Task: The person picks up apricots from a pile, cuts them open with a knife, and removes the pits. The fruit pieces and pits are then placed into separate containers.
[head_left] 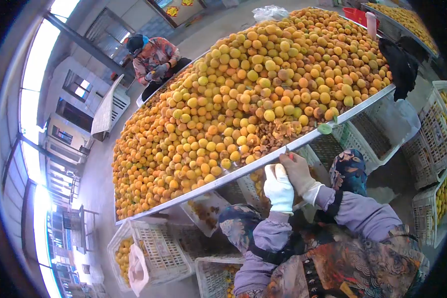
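Note:
My left hand (278, 188), in a white glove, is closed in front of the table's metal edge (263, 161). Right beside it, my right hand (298, 174), in a stained greyish glove, is closed too, its fingertips pinched together. A small orange-red bit and a dark tip show at the right fingertips; the fingers hide what they hold. Just beyond the edge lies a heap of split, browned apricot pieces (278, 134). Behind it rises a large pile of whole apricots (223, 99), yellow to orange.
Below the edge stand white plastic crates (159, 248) with apricots in some. More crates (424, 134) are stacked at right. A black cloth (400, 64) hangs over the right corner. Across the table sits another person (154, 64) in gloves. A clear plastic bag (270, 13) lies at the back.

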Action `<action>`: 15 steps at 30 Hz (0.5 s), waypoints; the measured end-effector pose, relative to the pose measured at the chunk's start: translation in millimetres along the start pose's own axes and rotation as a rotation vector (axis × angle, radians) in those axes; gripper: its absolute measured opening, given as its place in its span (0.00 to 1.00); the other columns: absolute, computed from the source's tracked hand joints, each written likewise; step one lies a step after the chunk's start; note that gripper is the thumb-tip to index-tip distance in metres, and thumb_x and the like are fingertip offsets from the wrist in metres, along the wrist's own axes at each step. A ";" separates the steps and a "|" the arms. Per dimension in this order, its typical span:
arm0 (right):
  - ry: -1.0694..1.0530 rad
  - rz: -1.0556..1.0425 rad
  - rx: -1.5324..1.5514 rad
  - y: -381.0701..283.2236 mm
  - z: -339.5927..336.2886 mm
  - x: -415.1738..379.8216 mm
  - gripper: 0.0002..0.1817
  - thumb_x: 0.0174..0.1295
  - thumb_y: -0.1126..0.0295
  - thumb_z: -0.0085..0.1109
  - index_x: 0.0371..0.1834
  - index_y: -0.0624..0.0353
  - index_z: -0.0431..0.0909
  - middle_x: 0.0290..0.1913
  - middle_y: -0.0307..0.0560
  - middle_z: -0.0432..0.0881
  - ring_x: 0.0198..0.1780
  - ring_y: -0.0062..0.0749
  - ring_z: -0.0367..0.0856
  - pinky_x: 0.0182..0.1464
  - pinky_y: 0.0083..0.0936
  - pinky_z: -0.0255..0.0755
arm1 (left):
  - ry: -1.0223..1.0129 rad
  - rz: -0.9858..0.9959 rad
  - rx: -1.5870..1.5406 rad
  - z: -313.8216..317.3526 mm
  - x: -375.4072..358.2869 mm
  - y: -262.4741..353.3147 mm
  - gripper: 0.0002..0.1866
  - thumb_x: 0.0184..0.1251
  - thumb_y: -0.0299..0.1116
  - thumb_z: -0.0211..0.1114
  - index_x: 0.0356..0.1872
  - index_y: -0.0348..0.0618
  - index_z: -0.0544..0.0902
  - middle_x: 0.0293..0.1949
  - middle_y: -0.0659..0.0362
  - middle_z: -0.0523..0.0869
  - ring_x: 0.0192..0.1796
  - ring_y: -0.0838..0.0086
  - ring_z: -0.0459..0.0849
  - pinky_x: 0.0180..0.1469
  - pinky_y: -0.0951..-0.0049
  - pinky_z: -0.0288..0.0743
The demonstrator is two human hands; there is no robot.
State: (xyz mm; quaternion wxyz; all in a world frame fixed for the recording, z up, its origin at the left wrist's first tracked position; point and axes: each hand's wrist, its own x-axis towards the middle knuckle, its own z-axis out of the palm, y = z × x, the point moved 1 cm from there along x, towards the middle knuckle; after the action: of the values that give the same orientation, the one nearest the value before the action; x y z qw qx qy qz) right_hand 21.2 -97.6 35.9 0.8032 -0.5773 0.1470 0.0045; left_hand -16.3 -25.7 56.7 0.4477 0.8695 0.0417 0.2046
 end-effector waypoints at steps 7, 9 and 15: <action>-0.017 -0.122 -0.501 -20.1 3.5 -2.1 0.17 0.58 0.56 0.53 0.30 0.62 0.79 0.28 0.57 0.80 0.33 0.51 0.79 0.37 0.38 0.71 | 0.031 -0.100 -0.256 25.5 6.0 -39.4 0.16 0.72 0.40 0.46 0.44 0.37 0.75 0.40 0.49 0.79 0.41 0.61 0.78 0.44 0.66 0.71; -0.034 -0.132 -0.568 -16.1 2.5 3.2 0.19 0.56 0.54 0.52 0.30 0.61 0.78 0.30 0.58 0.80 0.36 0.54 0.79 0.40 0.40 0.71 | -0.036 -0.293 -0.485 31.4 6.6 -46.1 0.16 0.72 0.39 0.46 0.47 0.39 0.76 0.42 0.57 0.79 0.44 0.76 0.76 0.47 0.75 0.72; -0.131 -0.285 -0.759 -30.4 -3.1 -2.1 0.17 0.55 0.55 0.52 0.30 0.59 0.78 0.29 0.59 0.80 0.34 0.54 0.79 0.36 0.40 0.72 | -0.114 -0.686 -1.065 32.7 4.8 -26.1 0.21 0.71 0.47 0.44 0.51 0.42 0.74 0.46 0.58 0.79 0.47 0.71 0.78 0.50 0.72 0.73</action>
State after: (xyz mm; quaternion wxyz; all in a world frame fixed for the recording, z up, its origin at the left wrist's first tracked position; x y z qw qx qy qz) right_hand 23.8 -110.2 63.6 0.5333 -0.8458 0.0019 -0.0159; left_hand 3.8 -33.9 20.5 0.8602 0.4745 0.1867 -0.0045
